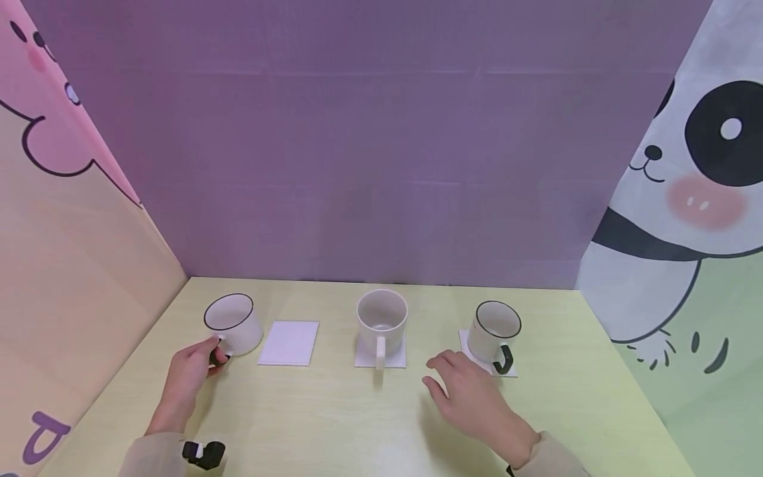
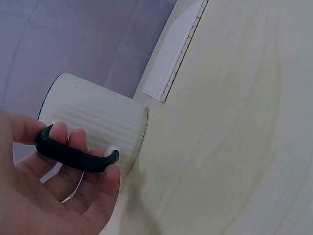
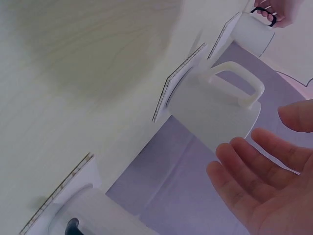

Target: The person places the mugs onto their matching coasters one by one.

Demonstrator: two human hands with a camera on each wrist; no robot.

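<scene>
My left hand (image 1: 189, 372) grips the black handle (image 2: 73, 157) of a white ribbed mug (image 1: 241, 331) with a dark rim, at the table's left; its mouth leans left in the head view. Just right of this mug lies a bare white square coaster (image 1: 289, 343). A plain white mug (image 1: 381, 318) with a white handle stands on the middle coaster (image 1: 362, 358). On the right coaster (image 1: 465, 341) is another white mug (image 1: 485, 338), dark-rimmed and black-handled. Nearest to it, my right hand (image 1: 471, 397) hovers low in front with relaxed fingers, holding nothing.
All of this is on a pale wood-grain table (image 1: 334, 424). A purple backdrop (image 1: 381, 146) rises behind its far edge. Printed side panels close it in, with a pink cartoon figure (image 1: 59, 139) at left and a panda (image 1: 685, 199) at right.
</scene>
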